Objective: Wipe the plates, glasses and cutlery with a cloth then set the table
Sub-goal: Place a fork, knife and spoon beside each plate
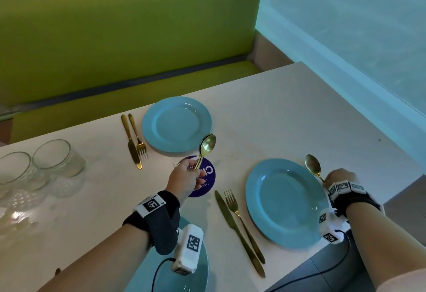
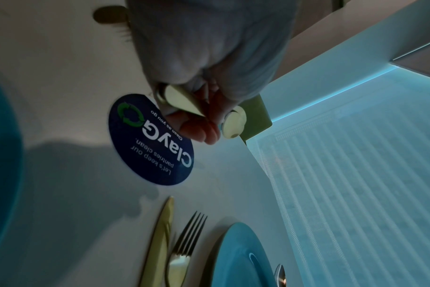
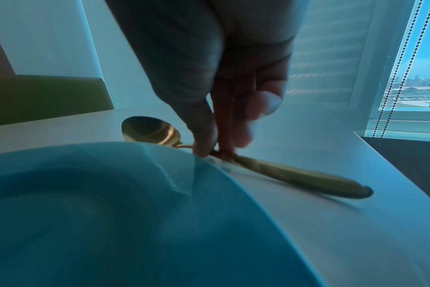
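My left hand (image 1: 192, 175) grips the handle of a gold spoon (image 1: 207, 145) and holds it in the air, bowl up, over the near rim of the far blue plate (image 1: 176, 124). In the left wrist view my fingers (image 2: 199, 128) are curled round that spoon's handle (image 2: 179, 101). My right hand (image 1: 329, 182) pinches the neck of a second gold spoon (image 1: 312, 166), which lies on the table against the right rim of the near-right blue plate (image 1: 285, 201). The right wrist view shows the fingertips (image 3: 204, 149) on this spoon (image 3: 295, 175) beside the plate (image 3: 111, 203).
Gold knife-and-fork pairs lie left of the far plate (image 1: 136, 141) and left of the near-right plate (image 1: 239, 227). Two clear glasses (image 1: 57, 162) stand at the left. A third blue plate (image 1: 198, 275) sits under my left wrist. A round purple sticker (image 1: 206, 180) marks the table; a green bench (image 1: 115, 38) lies beyond.
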